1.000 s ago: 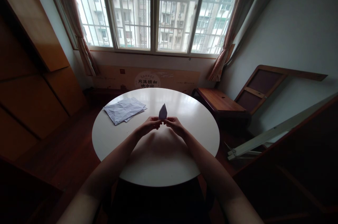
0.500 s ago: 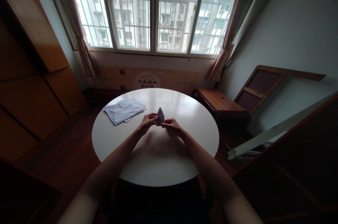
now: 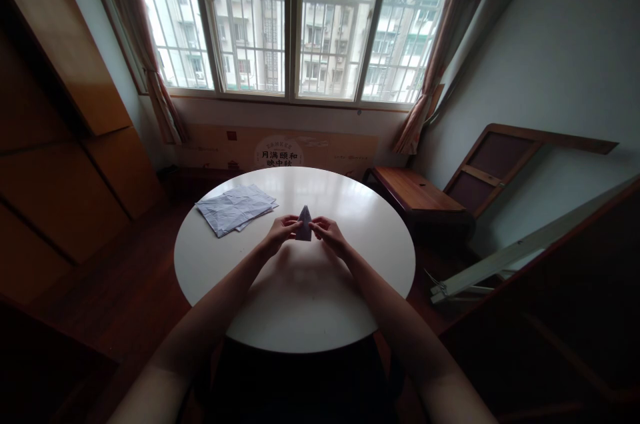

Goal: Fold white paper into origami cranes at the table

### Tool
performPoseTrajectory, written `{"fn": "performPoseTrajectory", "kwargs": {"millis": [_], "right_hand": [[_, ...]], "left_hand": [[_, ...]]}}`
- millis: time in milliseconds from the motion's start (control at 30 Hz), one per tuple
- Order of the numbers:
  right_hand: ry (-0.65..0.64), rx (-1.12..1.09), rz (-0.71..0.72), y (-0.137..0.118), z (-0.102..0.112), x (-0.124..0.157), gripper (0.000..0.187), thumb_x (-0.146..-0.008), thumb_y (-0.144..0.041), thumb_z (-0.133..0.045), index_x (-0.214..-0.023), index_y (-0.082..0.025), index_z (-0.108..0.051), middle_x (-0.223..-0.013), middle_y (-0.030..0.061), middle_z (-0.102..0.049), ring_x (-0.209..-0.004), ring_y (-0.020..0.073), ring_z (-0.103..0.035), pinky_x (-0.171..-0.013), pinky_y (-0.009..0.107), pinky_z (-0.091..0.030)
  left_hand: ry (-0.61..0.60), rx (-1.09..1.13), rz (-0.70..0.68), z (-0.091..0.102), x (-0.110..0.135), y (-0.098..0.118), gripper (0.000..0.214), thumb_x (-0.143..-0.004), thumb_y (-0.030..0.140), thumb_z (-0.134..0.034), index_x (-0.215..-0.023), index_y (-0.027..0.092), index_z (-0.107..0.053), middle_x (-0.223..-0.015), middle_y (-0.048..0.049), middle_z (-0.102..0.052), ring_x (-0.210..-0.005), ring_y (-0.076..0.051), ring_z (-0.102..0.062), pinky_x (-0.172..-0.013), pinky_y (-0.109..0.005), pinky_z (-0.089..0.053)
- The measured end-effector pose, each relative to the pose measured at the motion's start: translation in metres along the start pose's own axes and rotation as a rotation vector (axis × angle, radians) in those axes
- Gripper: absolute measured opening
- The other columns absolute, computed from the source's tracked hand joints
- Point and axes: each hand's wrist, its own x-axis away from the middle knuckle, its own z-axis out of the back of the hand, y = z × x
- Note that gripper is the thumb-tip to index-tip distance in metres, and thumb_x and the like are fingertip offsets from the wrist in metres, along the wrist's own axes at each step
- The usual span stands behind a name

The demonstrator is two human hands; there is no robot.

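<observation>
While your left hand (image 3: 281,232) and right hand (image 3: 329,232) pinch the small, pointed folded paper (image 3: 304,229) over the round white desk (image 3: 350,194), its folding looks far along, but the creased sheets (image 3: 235,209) lie flat.

Folded paper (image 3: 304,229) lower than at first; right hand (image 3: 327,231) moved up its right edge.
</observation>
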Motion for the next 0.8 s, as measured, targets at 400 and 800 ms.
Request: {"fn": "performPoseTrajectory", "kwargs": {"millis": [400, 800], "right_hand": [[0.068, -0.095, -0.036, 0.014, 0.004, -0.008, 0.044, -0.069, -0.057, -0.069, -0.085, -0.017, -0.06, -0.063, -0.0004, -0.058, -0.056, 0.0118, -0.053, -0.051, 0.025, -0.04], [0.042, -0.081, 0.023, 0.014, 0.004, -0.008, 0.049, -0.064, -0.047, -0.076, -0.1, -0.02, -0.056, -0.083, 0.002, -0.06, -0.071, 0.015, -0.058, -0.062, 0.029, -0.047]], "left_hand": [[-0.105, -0.027, 0.046, -0.004, 0.006, 0.007, 0.052, -0.066, 0.05, -0.079, -0.097, 0.011, -0.067, -0.09, -0.0146, -0.071, -0.079, -0.023, -0.068, -0.066, -0.033, -0.054], [-0.016, 0.047, -0.017, -0.003, 0.002, 0.002, 0.044, -0.063, 0.038, -0.083, -0.091, 0.009, -0.067, -0.085, -0.0128, -0.071, -0.078, -0.023, -0.068, -0.068, -0.038, -0.057]]}}
